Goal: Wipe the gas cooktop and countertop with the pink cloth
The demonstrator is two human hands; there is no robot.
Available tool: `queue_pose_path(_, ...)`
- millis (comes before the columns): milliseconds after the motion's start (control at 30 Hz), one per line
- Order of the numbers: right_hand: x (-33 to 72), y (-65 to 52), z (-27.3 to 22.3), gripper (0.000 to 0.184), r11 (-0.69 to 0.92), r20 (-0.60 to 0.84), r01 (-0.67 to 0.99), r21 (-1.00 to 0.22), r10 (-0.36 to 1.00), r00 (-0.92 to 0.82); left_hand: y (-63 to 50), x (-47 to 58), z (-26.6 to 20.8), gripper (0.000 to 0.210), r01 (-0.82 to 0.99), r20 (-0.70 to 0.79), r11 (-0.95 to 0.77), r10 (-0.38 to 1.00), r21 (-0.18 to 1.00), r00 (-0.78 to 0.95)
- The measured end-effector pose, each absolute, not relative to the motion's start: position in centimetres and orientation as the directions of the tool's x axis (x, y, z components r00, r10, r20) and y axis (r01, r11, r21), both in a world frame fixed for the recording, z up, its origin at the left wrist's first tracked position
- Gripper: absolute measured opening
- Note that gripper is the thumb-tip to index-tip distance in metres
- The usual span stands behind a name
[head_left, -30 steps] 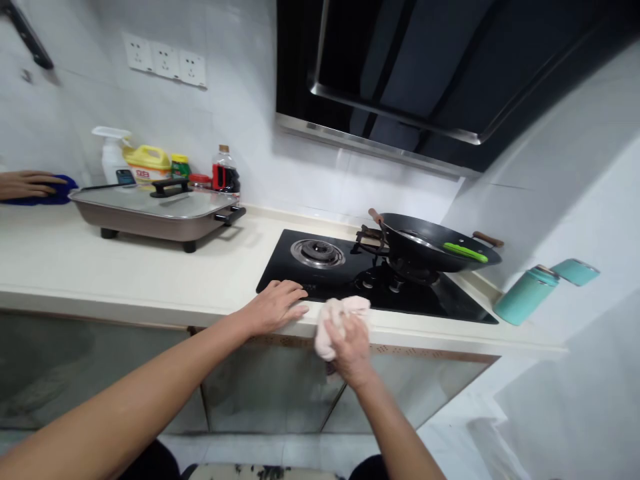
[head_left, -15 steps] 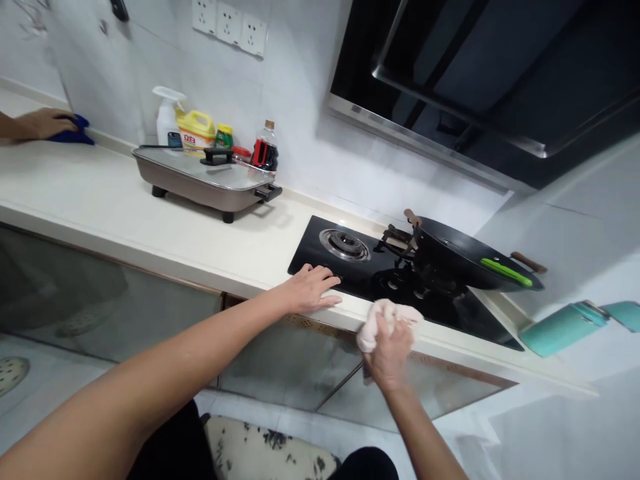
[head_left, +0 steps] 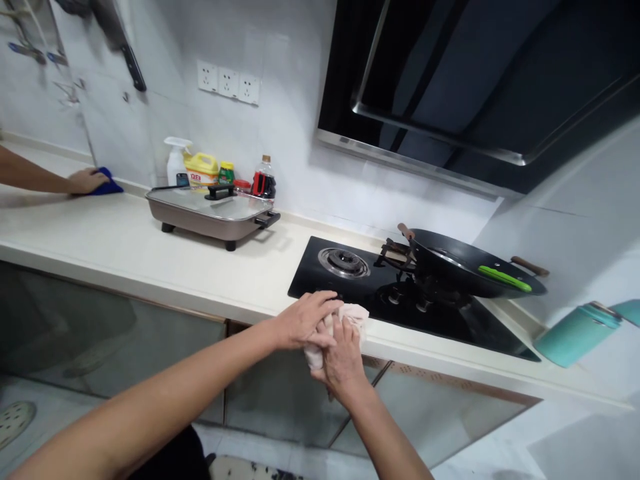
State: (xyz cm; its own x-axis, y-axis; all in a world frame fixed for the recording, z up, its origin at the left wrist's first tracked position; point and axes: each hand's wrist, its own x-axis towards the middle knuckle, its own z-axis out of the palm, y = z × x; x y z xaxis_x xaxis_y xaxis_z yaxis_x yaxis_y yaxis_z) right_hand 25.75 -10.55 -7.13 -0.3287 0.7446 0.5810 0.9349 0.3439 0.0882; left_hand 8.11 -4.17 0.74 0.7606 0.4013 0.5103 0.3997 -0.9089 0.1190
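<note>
My right hand (head_left: 344,360) presses a bunched, pale pink cloth (head_left: 354,315) against the front edge of the white countertop (head_left: 240,283), its fingers curled over it. Beside it my left hand (head_left: 306,321) has its fingers stretched out towards the stove, its thumb reaching against the cloth. Just behind both hands is a black glass gas stove (head_left: 360,288) with a bare left burner (head_left: 344,262). A black wok (head_left: 460,267) with wooden handles and a bright green strip sits over the right side.
A lidded electric pan (head_left: 200,223) stands left, before several bottles (head_left: 200,167). The range hood (head_left: 425,87) overhangs the stove. A teal canister (head_left: 575,335) is at the right end. At far left, another person's hand (head_left: 85,180) holds a blue cloth (head_left: 107,183).
My right hand has brought the pink cloth leftward along the counter edge, up against my left hand. The view has tilted up a little. The other person's hand has shifted along the counter.
</note>
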Motion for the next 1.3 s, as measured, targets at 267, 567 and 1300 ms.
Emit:
queue_pose_path(267, 29.4, -11.9, -5.1, 0.097, 0.61, 0.532, 0.777, -0.157, 0.715, -0.454, -5.4, 8.1, -0.6, 0.095, 0.45, 0.441, -0.875, 0.479, 0.177, 0.759)
queue_pose_path(567, 27.8, -10.5, -6.3, 0.09, 0.485, 0.638, 0.874, -0.028, 0.682, -0.358, -5.1, 6.2, 0.5, 0.084, 0.525, 0.333, -0.84, 0.538, 0.138, 0.774)
queue_pose_path(1300, 32.4, -8.7, -8.9, 0.041, 0.31, 0.84, 0.931, 0.194, 0.437, -0.321, -2.0, 1.2, 2.9, 0.053, 0.705, 0.38, -0.703, 0.679, 0.093, 0.628)
